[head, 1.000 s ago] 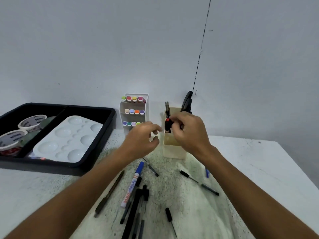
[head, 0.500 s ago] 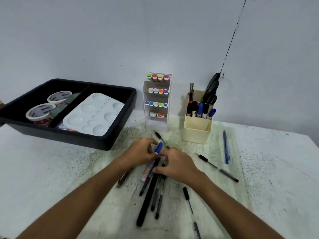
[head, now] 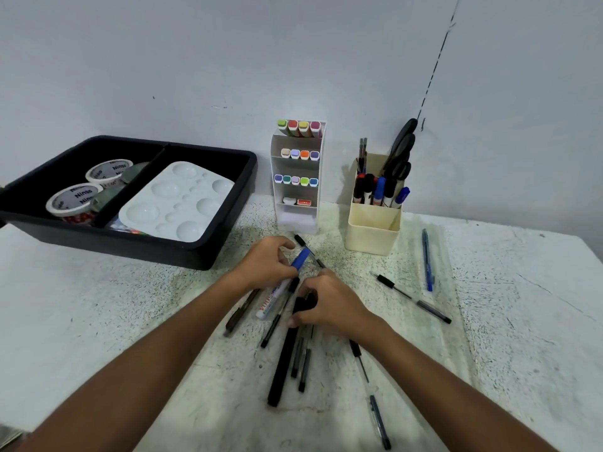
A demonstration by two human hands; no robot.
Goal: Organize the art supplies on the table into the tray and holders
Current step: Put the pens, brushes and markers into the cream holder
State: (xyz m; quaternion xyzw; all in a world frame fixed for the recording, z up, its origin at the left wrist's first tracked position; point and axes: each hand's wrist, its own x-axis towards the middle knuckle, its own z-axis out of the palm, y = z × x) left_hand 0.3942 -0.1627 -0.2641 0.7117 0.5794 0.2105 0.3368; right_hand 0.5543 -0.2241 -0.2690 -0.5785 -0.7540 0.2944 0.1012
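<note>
Several pens and markers lie in a loose bunch on the table in front of me. My left hand (head: 266,264) pinches a white marker with a blue cap (head: 283,285) near its cap end. My right hand (head: 329,303) curls its fingers round the top of a thick black marker (head: 283,363), beside thin black pens (head: 301,360). Behind stands a cream pen cup (head: 372,228) holding markers and black scissors (head: 399,151). A white tiered marker holder (head: 298,220) with coloured caps stands left of it. The black tray (head: 182,251) is at the left.
The tray holds a white paint palette (head: 177,202) and two tape rolls (head: 73,200). A blue pen (head: 426,261) and a black pen (head: 412,298) lie to the right. Another pen (head: 370,393) lies near my right forearm, a brown pen (head: 241,313) by my left wrist.
A second ago my hands were up at the pen cup with a marker. They have come down to the bunch of pens, and now take hold of the blue-capped marker and the black marker.
</note>
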